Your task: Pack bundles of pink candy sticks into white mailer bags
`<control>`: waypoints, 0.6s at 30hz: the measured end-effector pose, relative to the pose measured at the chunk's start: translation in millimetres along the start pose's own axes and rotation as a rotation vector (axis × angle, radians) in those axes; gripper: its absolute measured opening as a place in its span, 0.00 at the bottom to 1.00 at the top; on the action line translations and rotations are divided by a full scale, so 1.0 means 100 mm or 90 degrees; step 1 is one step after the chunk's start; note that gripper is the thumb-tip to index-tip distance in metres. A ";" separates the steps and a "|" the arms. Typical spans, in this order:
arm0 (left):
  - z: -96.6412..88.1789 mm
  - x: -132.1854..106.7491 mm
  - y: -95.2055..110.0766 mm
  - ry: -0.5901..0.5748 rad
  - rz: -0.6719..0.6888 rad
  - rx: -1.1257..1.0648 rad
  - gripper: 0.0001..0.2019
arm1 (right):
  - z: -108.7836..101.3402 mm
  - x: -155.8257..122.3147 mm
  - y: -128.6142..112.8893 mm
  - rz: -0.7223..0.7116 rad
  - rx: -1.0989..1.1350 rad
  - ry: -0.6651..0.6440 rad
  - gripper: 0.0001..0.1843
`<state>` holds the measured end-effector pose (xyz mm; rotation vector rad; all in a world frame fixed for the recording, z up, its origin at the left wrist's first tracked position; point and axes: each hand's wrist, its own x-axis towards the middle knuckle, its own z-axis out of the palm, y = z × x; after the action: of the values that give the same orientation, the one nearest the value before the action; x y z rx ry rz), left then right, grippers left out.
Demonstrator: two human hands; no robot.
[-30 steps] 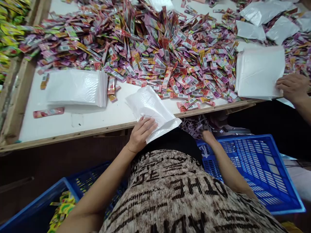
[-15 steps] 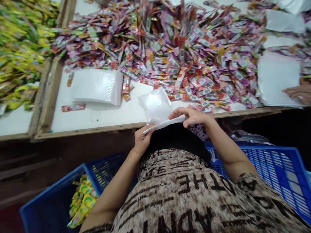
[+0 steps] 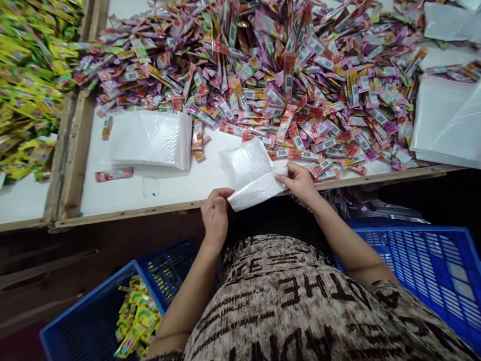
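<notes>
Hundreds of pink-purple sachets point(image 3: 285, 75) are heaped over the far part of the white table point(image 3: 158, 190), which has a wood lip along the near edge. A 2nd table point(image 3: 22, 198) to the left carries yellow-green sachets point(image 3: 26, 90). Two blue crates sit low down: the right crate point(image 3: 432, 260) is beside the person's right arm, and the left crate point(image 3: 93, 316) has some yellow-green packs in it. There are two piles of white mailers on the table. The left stack point(image 3: 150, 140) is at the heap's edge; the right stack point(image 3: 447, 125) is at the frame edge, well apart from the hands.

Thing in hand: one white bubble mailer point(image 3: 246, 163), at the near table edge, straight in front of the person. Its far half lies flat on the table, touching the nearest sachets. Its near part sticks out past the wood lip, folded up btwn the hands. The left hand point(image 3: 215, 218) pinches the near-left corner, thumb + fingers closed on it. The right hand point(image 3: 298, 180) grips the right end of the fold, fingers closed over the edge.

Handling, my read: v. light, soft and floppy. It sags w/o support, so both ends need holding. The plastic skin looks glossy, prob. slippery, so pinch firmly at corners/edges, not the padded middle. Not fragile, but it creases easily. Filled or not: can't tell, it looks fairly flat.

Smallest: a lone pink sachet point(image 3: 113, 174) lies just beside the left stack, apart from the heap.
</notes>
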<state>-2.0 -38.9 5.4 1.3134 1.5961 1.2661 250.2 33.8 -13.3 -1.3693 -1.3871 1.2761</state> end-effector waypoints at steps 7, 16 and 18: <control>0.25 -0.07 0.04 0.118 -0.035 -0.077 0.18 | -0.01 -0.05 -0.04 0.016 -0.008 0.014 0.22; 0.29 -0.03 -0.01 0.099 0.040 0.252 0.11 | 0.15 -0.06 -0.10 -0.016 -0.356 0.142 0.17; 0.26 -0.01 0.04 0.066 0.001 0.314 0.15 | 0.15 -0.03 -0.13 0.018 -0.364 0.155 0.19</control>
<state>23.6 -33.3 2.4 1.5574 2.0693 0.9862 233.3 30.2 -2.6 -1.8559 -1.6277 0.7120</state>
